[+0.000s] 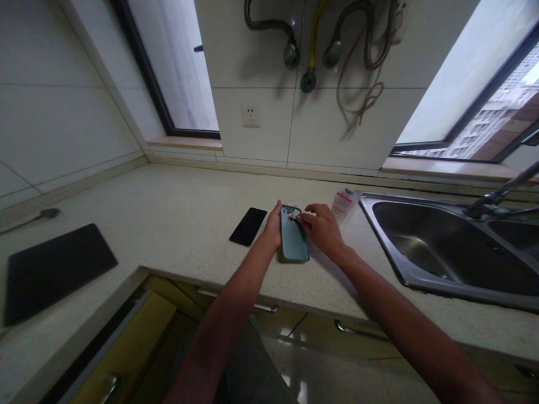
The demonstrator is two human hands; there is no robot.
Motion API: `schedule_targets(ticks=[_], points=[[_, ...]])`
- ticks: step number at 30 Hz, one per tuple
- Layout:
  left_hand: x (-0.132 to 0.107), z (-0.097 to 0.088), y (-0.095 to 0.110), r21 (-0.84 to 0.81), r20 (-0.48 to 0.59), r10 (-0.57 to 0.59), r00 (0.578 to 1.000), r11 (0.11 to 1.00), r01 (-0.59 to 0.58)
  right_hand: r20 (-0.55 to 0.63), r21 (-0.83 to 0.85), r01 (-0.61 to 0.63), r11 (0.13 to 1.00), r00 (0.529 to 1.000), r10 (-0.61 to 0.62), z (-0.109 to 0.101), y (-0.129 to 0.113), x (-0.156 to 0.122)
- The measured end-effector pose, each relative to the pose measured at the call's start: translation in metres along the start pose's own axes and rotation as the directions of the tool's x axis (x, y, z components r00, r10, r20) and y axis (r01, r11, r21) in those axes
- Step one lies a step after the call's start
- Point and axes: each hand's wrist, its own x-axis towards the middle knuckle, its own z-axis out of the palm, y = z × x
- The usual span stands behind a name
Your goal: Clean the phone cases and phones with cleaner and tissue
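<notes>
Left hand [273, 226] clamped around a teal phone case [292, 235], right hand [322, 227] in a tight pinch at its top end, perhaps on something small; black smartphone [248, 226] just beside, on the tabletop [168, 207].

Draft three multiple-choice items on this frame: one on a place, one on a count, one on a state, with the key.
1. Where is the black smartphone? A) on the dark board B) left of the teal phone case C) on the floor
2. How many basins has the steel sink? A) one B) two C) three
3. Which hands touch the case? A) neither B) left only C) both

1: B, it lies on the counter beside the case.
2: B, a second basin shows rightward.
3: C, the left hand and right hand are both on it.
</notes>
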Motion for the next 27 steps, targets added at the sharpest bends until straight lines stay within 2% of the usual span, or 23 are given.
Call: schedule_targets(ticks=[3,5,8,10,13,16,23,27], points=[[-0.003,0.001,-0.001,0.002,0.007,-0.021,1.000,1.000,0.021,-0.120,0.168,-0.091,0.982,0.986,0.112,-0.006,-0.001,0.001],[-0.004,0.002,-0.002,0.014,0.009,-0.037,0.999,0.999,0.037,-0.203,0.324,-0.137,0.936,0.956,0.211,-0.006,-0.003,0.002],[-0.006,0.004,-0.004,0.028,-0.035,-0.053,0.998,0.998,0.054,-0.223,0.455,-0.197,0.868,0.919,0.325,0.000,-0.005,0.001],[-0.007,0.006,-0.005,0.028,-0.056,-0.063,0.996,0.998,0.065,-0.175,0.441,-0.187,0.878,0.941,0.288,0.006,-0.007,-0.001],[-0.006,0.006,-0.007,0.029,-0.040,-0.071,0.997,0.997,0.073,-0.069,0.382,-0.087,0.920,0.990,0.123,0.014,-0.011,-0.006],[-0.004,0.005,-0.009,0.047,-0.029,-0.071,0.997,0.996,0.072,-0.015,0.356,-0.013,0.934,1.000,0.020,0.018,-0.013,-0.008],[-0.002,0.002,-0.015,0.145,-0.025,-0.113,0.993,0.983,0.115,-0.117,0.384,0.028,0.923,0.993,0.018,0.019,-0.011,-0.008],[0.002,-0.001,-0.015,0.135,-0.009,-0.077,0.997,0.988,0.078,-0.153,0.465,0.058,0.883,0.988,0.016,0.018,-0.014,-0.008]])
